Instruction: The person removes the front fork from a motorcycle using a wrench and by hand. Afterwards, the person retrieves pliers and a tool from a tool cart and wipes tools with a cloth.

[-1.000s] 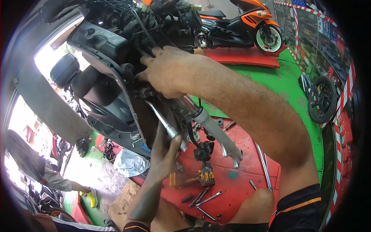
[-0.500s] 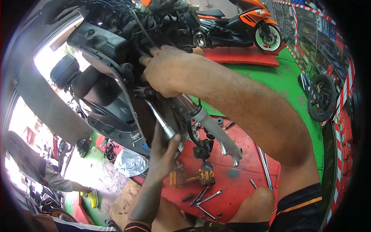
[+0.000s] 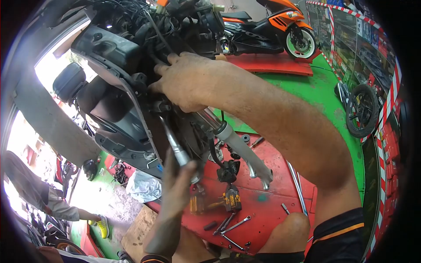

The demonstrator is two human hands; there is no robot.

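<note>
My left hand [image 3: 176, 186] is closed around a long chrome socket wrench [image 3: 176, 147], thumb along its near end. The wrench's far end reaches up under the front frame of a partly stripped scooter [image 3: 116, 46]. Higher up, my right hand [image 3: 188, 81] is curled over the scooter's steering area, with fingertips among dark parts; what they grip is hidden. Below that hand, a silver front fork leg [image 3: 241, 147] slants down without a wheel. A black brake caliper [image 3: 228, 171] hangs beside the fork.
On the red platform [image 3: 272, 197] lie a yellow-black impact driver [image 3: 231, 199], several wrenches [image 3: 237, 225] and a long metal rod [image 3: 298, 188]. An orange scooter [image 3: 267, 35] stands behind. A loose wheel [image 3: 363, 110] leans at right. A person's yellow shoe [image 3: 103, 225] shows at left.
My left hand and the near end of the socket wrench have moved slightly down and left. My right hand stays at the steering area; the whole view has shifted a little.
</note>
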